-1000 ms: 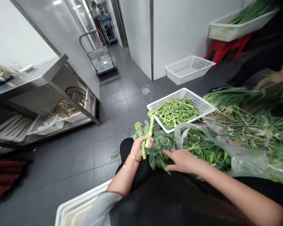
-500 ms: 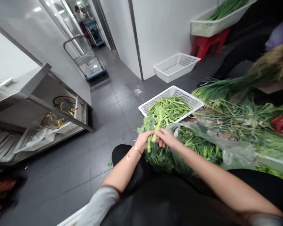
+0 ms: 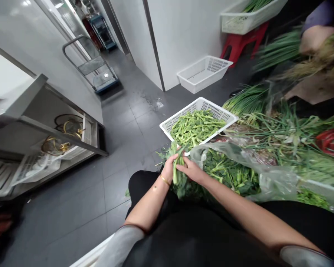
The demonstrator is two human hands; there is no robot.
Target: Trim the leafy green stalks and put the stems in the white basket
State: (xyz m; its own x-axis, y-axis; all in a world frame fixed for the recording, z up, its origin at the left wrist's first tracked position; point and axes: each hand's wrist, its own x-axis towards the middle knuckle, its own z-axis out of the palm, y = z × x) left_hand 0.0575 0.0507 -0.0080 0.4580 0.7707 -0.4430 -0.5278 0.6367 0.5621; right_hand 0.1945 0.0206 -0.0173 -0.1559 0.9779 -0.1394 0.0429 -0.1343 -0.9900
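Green stalks (image 3: pixel 175 175) in hand at a basket's edge

The left hand's (image 3: pixel 169 167) fingers were closed around the green stalks, whose pale cut ends pointed down toward the wearer. The right hand (image 3: pixel 194 171) met them from the other side, its thumb laid toward the stalks; whether its fingers gripped could not be told. Dark leafy greens (image 3: pixel 183 190) lay just below both hands. Immediately beyond stood a white basket (image 3: pixel 167 125) heaped with trimmed stems (image 3: pixel 196 128). To the right, a clear plastic bag (image 3: pixel 278 181) lay open around more greens (image 3: pixel 236 180), with scallions (image 3: pixel 246 99) spread farther out. At upper right, a co-worker's purple sleeve (image 3: pixel 318 16) showed above a blurred, long-rooted bunch (image 3: pixel 328 55). A second basket (image 3: pixel 195 84) sat against the wall near a red stool (image 3: pixel 235 46); a flatbed trolley (image 3: pixel 104 79) stood at upper left.
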